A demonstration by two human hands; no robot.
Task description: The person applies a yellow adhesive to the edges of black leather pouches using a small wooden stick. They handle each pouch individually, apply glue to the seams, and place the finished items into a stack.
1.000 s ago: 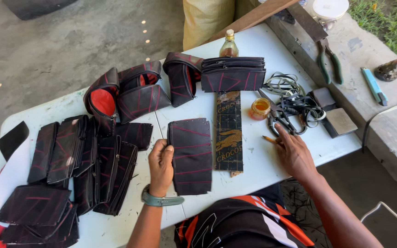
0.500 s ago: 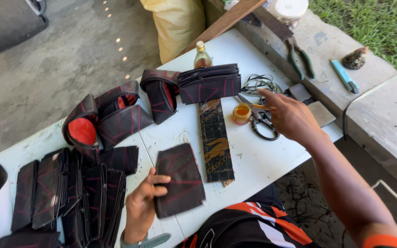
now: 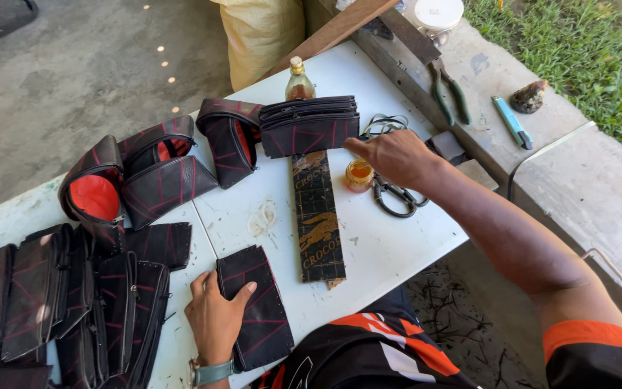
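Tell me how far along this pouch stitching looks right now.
Many look finished: a stack of black pouches at the table's left end, and more standing open or stacked further back. In hand: the left hand presses a flat black panel with holes along its edge, unassembled. The right hand reaches over the scissors and small jar. That panel remains.
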